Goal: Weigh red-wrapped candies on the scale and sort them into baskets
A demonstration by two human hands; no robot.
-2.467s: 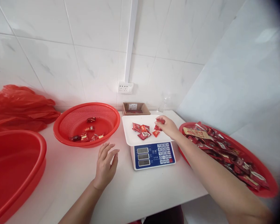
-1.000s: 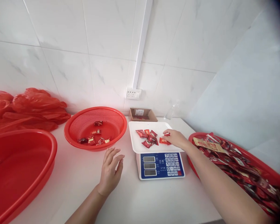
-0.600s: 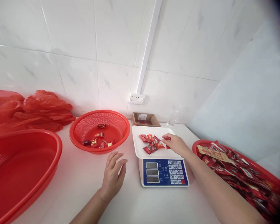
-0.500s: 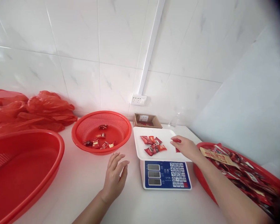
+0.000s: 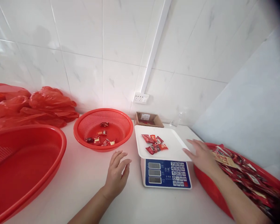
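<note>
My right hand (image 5: pixel 202 155) is by the right edge of the scale's white pan (image 5: pixel 172 146), fingers apart, with no packet visible in it. Several small red snack packets (image 5: pixel 155 143) lie in a loose cluster on the pan. Below the pan is the blue keypad panel (image 5: pixel 166 174) of the digital scale. My left hand (image 5: pixel 118 171) hovers over the table left of the scale, its fingers loosely spread and holding nothing. Partly behind my right arm, a red basket (image 5: pixel 206 186) is filled with red packets (image 5: pixel 249 174).
A round red colander (image 5: pixel 102 112) holds several small packets. At the left is a large red basket (image 5: pixel 37 155), with red plastic bags (image 5: pixel 44 105) behind it. A small cardboard box (image 5: pixel 154 120) and a clear plastic object (image 5: pixel 177 119) stand behind the scale near the wall.
My right hand has moved right, from over the pan to its edge, and the red packets seen in it earlier no longer show. The cluster on the pan looks the same. My left hand has barely moved.
</note>
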